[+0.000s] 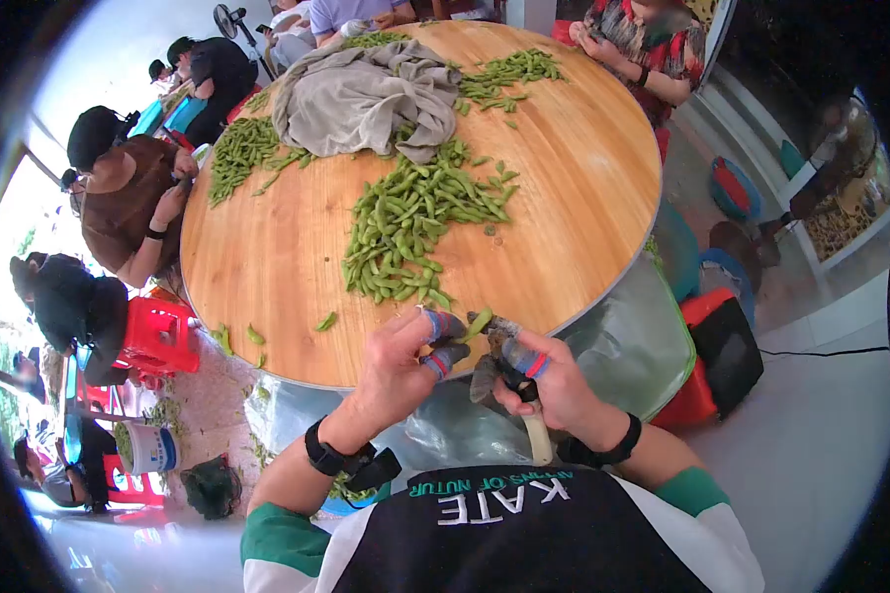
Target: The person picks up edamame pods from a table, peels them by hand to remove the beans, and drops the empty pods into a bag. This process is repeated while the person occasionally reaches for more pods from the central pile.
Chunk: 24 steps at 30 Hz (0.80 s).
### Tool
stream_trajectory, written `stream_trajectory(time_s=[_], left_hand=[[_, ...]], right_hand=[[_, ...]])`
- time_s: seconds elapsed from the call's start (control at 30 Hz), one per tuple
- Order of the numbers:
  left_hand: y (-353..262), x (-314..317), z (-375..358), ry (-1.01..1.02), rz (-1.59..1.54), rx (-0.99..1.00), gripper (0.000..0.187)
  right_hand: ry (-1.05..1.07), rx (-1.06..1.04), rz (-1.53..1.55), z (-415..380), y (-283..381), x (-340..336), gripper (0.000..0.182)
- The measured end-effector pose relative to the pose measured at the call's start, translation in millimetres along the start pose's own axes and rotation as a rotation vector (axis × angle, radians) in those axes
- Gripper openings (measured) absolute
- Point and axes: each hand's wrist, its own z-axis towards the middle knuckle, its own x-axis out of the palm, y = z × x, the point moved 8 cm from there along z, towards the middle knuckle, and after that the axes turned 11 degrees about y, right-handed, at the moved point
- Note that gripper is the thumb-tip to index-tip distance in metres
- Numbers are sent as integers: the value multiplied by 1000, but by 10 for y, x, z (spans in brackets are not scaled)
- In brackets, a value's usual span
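Just over the near table edge, my left hand (405, 351) is closed, its thumb and finger in grey finger covers pinching a green soybean pod (479, 323). My right hand (549, 379) meets it from the other side, also wearing dark finger covers. It is wrapped round a tool with a pale, cream-coloured handle (537, 435); dark fingertips hide the tool's working end, so I cannot tell its kind. Ahead of both hands lies a large heap of soybean pods (396, 232), with a single loose pod (326, 321) to the left.
A crumpled grey cloth (366, 94) covers part of the round wooden table (583, 188). More pods (242, 153) lie near a seated person (129, 198) at left; another person (643, 49) sits at far right. Clear plastic sheeting (623, 336) hangs below the edge. Red stools (161, 336) stand left.
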Motion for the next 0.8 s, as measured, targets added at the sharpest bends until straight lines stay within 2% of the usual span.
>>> stream_trajectory(time_s=[0.03,0.2,0.27,0.3,0.37,0.57,0.67,0.73,0.8], left_hand=[[-52,10,0,-14,14,57,26],[-40,84,-8,24,50,60,29],[-34,94,3,26,27,63,29],[-40,99,8,33,16,85,30],[-35,106,3,40,5,106,31],[-66,109,4,79,7,152,33],[-9,142,4,130,-47,93,32],[120,200,-3,149,-289,-17,24],[170,246,-7,167,-369,-34,26]], right_hand=[[18,-12,-2,-5,8,2,30],[56,-2,121,-13,-70,-28,28],[47,17,133,-14,-101,-53,40],[46,17,135,-12,-97,-45,40],[43,12,174,-4,-82,-10,29],[85,24,187,-11,-85,14,27],[69,21,195,-7,-116,-32,24],[33,27,222,-14,-76,3,23],[-2,36,250,-10,-61,-12,21]])
